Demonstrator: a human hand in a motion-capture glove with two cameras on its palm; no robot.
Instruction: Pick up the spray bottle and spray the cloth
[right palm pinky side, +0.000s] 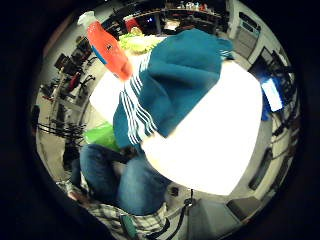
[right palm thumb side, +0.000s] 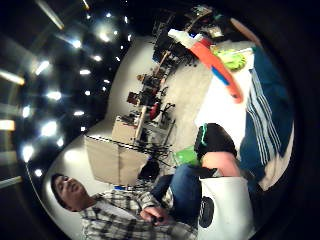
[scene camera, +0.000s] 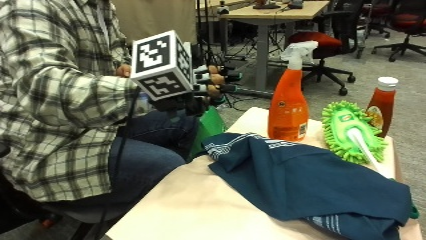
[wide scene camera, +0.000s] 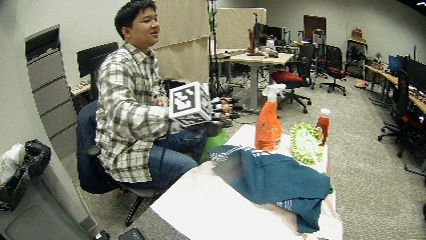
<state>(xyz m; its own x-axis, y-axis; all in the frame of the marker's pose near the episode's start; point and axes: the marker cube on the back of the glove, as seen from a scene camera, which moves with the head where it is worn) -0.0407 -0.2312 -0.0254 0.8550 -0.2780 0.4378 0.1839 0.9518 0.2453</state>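
table (scene camera: 193, 205) bears one spray bottle (scene camera: 288, 107), one cloth (scene camera: 313, 182), one sauce bottle (scene camera: 381, 105); right hand (scene camera: 206, 90) fingers straight, empty

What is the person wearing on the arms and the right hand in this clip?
Both arms are covered by long sleeves of a plaid shirt in white, grey and dark checks. The right hand wears a black glove with green-tipped black fittings on the fingers. The other hand is not clearly visible.

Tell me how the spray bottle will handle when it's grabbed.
The spray bottle stands upright, tall and narrow on a small base, so a sideways knock would likely tip it. It looks like rigid plastic, probably stiff and somewhat smooth in the grip. Its fill level can't be read, so its weight is uncertain. The right hand hangs off the table, apart from it.
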